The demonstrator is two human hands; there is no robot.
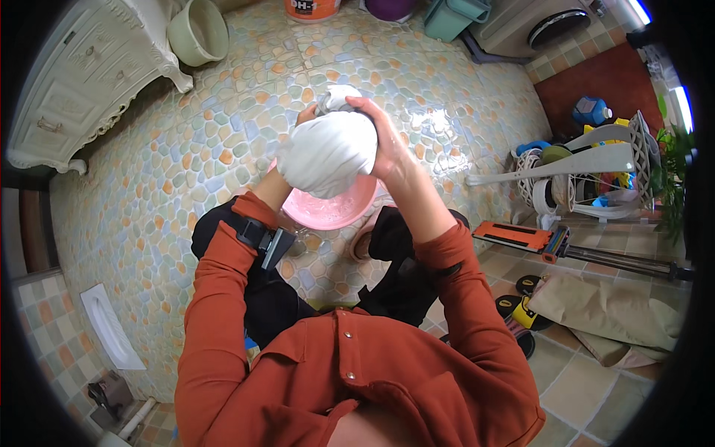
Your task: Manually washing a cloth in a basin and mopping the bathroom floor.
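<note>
A bunched white cloth (329, 152) is raised above a pink plastic basin (327, 211) that stands on the floor. My right hand (381, 134) grips the cloth from its right side, thumb near the top knot of fabric. My left hand (301, 120) holds it from the far left side; most of that hand is hidden behind the cloth. Wet-looking suds lie in the basin, which the cloth partly covers from view. My forearms are bare below rolled rust-red sleeves, and my knees are on either side of the basin.
A cream bucket (217, 39) stands by a white carved cabinet (84, 72). Beyond are an orange bucket (313, 10) and a teal bin (451, 19). At right are a white rack (603, 162), an orange flat mop (516, 237) and slippers (507, 305). The pebble-patterned floor (441, 128) shines.
</note>
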